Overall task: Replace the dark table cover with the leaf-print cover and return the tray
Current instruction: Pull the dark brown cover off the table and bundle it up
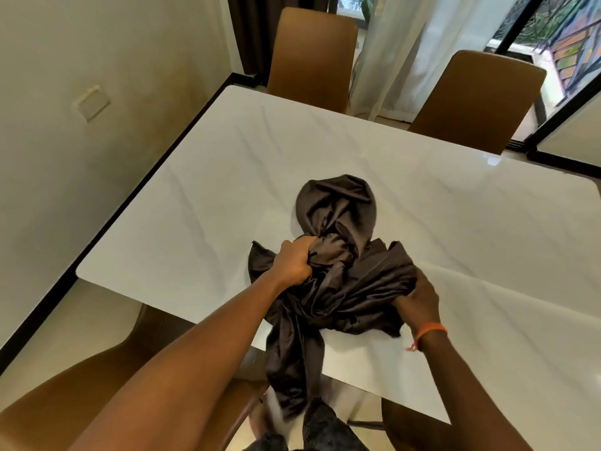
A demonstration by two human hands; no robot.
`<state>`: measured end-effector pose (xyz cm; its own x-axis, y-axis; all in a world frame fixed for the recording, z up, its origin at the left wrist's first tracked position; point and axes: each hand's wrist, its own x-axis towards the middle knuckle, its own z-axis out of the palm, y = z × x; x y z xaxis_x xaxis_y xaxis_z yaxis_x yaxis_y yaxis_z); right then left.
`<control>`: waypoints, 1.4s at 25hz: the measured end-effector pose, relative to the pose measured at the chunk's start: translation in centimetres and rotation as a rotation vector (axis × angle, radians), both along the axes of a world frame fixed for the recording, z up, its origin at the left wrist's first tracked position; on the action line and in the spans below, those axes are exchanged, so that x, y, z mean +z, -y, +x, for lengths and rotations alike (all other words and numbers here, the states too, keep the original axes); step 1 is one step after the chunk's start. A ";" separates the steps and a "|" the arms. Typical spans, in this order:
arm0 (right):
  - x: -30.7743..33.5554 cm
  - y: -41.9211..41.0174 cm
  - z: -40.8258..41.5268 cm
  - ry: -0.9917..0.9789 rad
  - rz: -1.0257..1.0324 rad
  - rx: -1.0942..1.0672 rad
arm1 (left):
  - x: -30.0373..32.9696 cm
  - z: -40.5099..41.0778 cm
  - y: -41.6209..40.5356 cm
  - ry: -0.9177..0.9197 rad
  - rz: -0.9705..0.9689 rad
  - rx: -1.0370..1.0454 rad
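both hands, left hand (292, 262) and right hand (418, 294), clutch the bunched dark cover (338, 242) on the bare white table (227, 177); leaf-print cover and tray unseen.

bare forearms, orange wristband (430, 330) on right wrist

Bunched dark cover (338, 222) on white table (227, 164)

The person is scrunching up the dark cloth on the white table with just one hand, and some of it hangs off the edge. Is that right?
Not quite: both hands are scrunching it. In the head view the left hand and the right hand each have a grip on the dark cloth. The rest is right: it is bunched on the white table, and part of it hangs off the near edge.
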<state>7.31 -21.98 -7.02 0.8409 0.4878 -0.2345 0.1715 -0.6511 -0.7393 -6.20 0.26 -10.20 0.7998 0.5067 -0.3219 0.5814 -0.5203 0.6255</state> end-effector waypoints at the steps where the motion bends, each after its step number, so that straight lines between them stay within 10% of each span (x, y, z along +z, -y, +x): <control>1: 0.5 -1.3 1.2 0.087 0.034 0.069 | 0.1 0.3 0.0 -0.015 0.010 -0.072; 6: 1.3 -8.5 3.7 0.339 -0.594 0.907 | 0.2 1.2 0.4 -0.141 0.174 -0.212; 12: -1.8 -12.1 5.6 0.222 -0.873 1.128 | -0.1 1.1 0.8 0.054 0.011 -0.161; 17: -3.0 -12.7 5.8 0.231 -0.687 1.064 | 0.3 -1.2 -0.1 0.047 -0.431 0.258; 24: -4.5 -12.0 5.0 0.299 -0.719 0.842 | -0.6 -8.6 0.0 -0.520 -0.221 0.204; 29: -5.5 -11.9 5.9 0.185 -0.861 0.756 | 0.6 -7.8 0.9 -0.445 -0.472 0.329; 35: -4.1 -12.0 3.9 0.240 -0.483 0.606 | 0.7 -6.4 3.2 -0.006 -1.378 0.749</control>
<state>11.22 -9.95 -11.10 0.5170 0.7659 -0.3822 0.7151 -0.6319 -0.2988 -12.57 -2.95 -9.51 0.5080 0.0968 -0.8559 0.4397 0.8253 0.3544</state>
